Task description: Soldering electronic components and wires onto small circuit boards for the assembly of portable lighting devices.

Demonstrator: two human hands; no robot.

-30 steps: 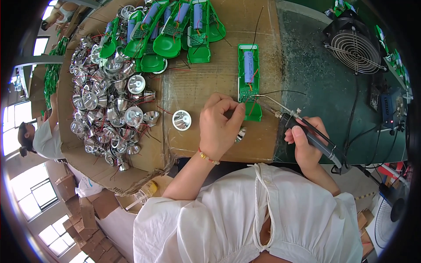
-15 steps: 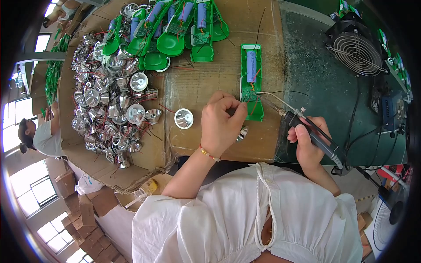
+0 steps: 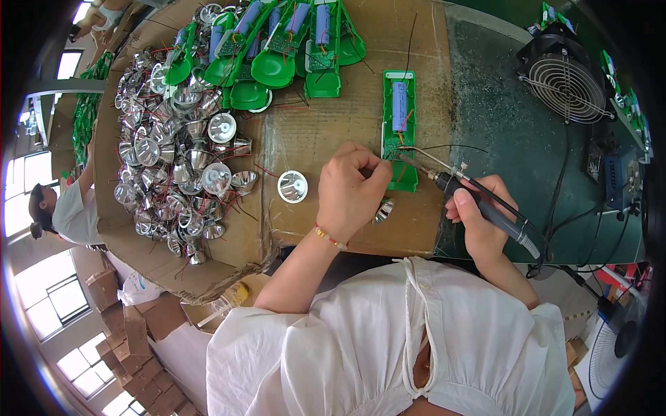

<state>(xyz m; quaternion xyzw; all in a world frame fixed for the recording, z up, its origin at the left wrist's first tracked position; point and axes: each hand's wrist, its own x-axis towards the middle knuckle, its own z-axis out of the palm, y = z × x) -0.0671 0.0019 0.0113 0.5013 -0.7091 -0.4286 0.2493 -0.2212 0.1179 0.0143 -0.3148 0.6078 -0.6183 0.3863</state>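
A green plastic housing lies lengthwise before me, with a purple cylindrical battery and a small circuit board in it. My right hand grips a black soldering iron with a thin feed tube fixed along it. Its tip is at the circuit board, touching or very close. My left hand is closed in a pinch at the housing's left edge; what sits between the fingertips is hidden. Partly under that hand shows a silvery reflector cup. Another reflector, white-rimmed, lies left of the hand.
A cardboard box at the left holds many silvery reflectors with red and black wires. Several green housings with batteries are piled at the back. Right stand a fan with a wire guard, a blue device and trailing cables.
My right hand has shifted slightly left and up, bringing the iron's tip onto or close to the circuit board. My left hand keeps its pinch in nearly the same place.
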